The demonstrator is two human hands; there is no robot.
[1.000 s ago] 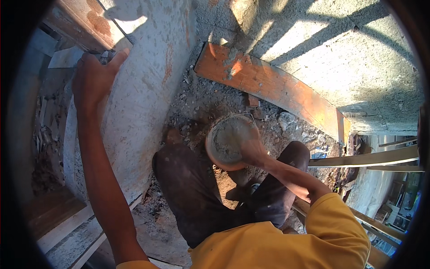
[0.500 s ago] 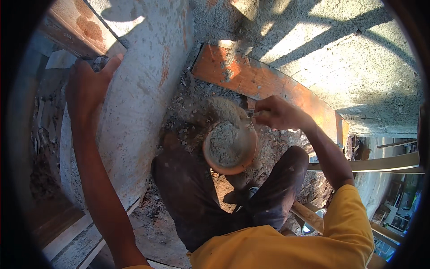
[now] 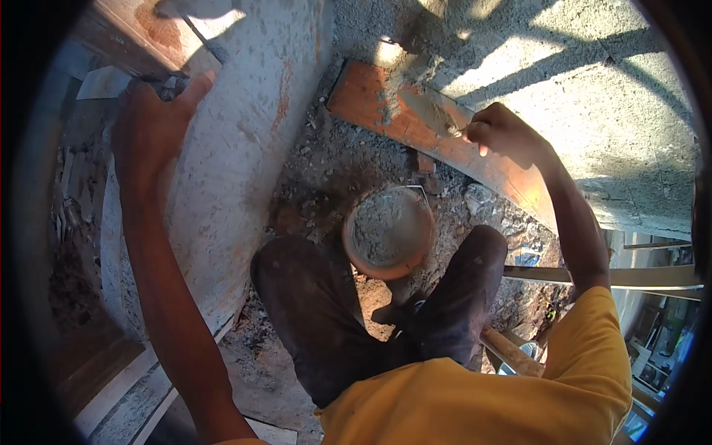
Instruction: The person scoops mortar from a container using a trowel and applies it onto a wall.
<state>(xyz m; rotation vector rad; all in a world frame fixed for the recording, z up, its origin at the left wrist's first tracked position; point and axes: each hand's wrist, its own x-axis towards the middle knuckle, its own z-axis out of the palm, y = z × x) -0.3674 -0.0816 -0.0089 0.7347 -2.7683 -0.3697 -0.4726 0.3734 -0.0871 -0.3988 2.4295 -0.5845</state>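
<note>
My right hand is closed around the handle of a trowel. Its mortar-smeared blade points left, over an orange-brown board at the foot of the rough plastered wall. Below it, between my knees, stands a round orange bucket with grey wet mortar inside and a thin wire handle. Far to the left, my left hand is closed at the lower end of a wooden beam, beside a pale smooth wall. Something dark and shiny shows between thumb and fingers, too hidden to name.
Sunlight and shadow stripes fall on the rough plastered wall at the upper right. Brick pieces and rubble lie beyond the bucket. A long strip of wood crosses at the right, and a round pole lies beside my right knee.
My right hand has moved up and to the right with the trowel, from the bucket's rim to the board at the wall. The left hand keeps its place.
</note>
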